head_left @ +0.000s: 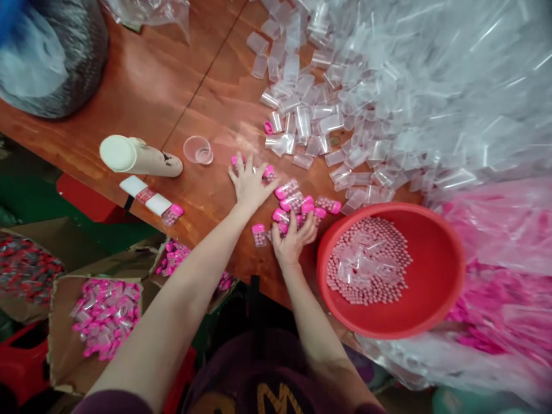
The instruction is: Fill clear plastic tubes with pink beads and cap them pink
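Note:
My left hand [252,184] lies with fingers spread over two small clear bottles with pink caps, filled with pink beads; one bottle [268,173] shows beside the thumb. My right hand [293,241] rests at the near side of a cluster of the same bead-filled bottles [290,188], fingers bent and apart, touching some of them. Part of that cluster is hidden under the fingers. A single capped bottle [259,236] stands apart to the left of my right hand, and another bottle [328,204] lies to the right of the cluster.
A red basin [435,259] of pink beads and clear pieces stands at right. Many clear empty tubes [304,123] spread behind. Left are a cream cylinder [142,156], a clear cup [197,149] and a white strip [146,195]. Boxes [64,345] of filled bottles sit below the table edge.

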Demonstrator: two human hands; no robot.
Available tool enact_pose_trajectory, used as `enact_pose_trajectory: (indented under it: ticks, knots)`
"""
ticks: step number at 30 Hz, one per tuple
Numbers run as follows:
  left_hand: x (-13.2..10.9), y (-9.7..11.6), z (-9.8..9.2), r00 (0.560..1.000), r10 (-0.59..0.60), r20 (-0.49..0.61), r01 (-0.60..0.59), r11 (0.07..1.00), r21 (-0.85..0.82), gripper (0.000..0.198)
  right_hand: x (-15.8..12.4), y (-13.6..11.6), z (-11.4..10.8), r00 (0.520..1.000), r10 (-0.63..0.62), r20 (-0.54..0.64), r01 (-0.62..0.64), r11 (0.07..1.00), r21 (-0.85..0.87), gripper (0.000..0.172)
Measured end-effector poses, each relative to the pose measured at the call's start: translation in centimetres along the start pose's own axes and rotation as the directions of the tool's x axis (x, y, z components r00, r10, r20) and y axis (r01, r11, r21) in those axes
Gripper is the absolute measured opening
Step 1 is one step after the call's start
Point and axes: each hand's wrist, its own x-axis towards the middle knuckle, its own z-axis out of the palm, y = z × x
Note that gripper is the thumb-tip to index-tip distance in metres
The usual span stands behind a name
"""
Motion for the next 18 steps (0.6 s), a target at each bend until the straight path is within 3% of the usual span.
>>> enact_pose_trajectory:
  ticks: [3,6,12,18]
  knots:
    - [-4.0,-1.3,0.8,0.998,0.067,-0.023,-0.068,0.997,-0.044,0.038,0.3,-1.3,-0.2,0.997,0.051,0.056,-0.055,0.996,0.073,0.058]
    - [-8.1,-4.1,1.0,0.992,0.113,-0.049,-0.118,0.989,-0.094,0.033,-0.4,-2.7,-0.4,0.988,0.009,0.154,-0.039,0.981,0.192,0.055]
    - [-17.1,-10.3,0.0,0.989,-0.044,-0.141,0.032,0.996,-0.089,0.037,-5.4,-6.7,-0.1,0.933,-0.269,0.24,0.176,0.921,0.347,0.053]
    - [-26.6,-16.8,-0.4,0.936,-0.206,-0.285,0.16,0.971,-0.176,0.039,-12.7,-11.5,1.0,0.828,-0.516,0.217,0.354,0.783,0.512,0.048]
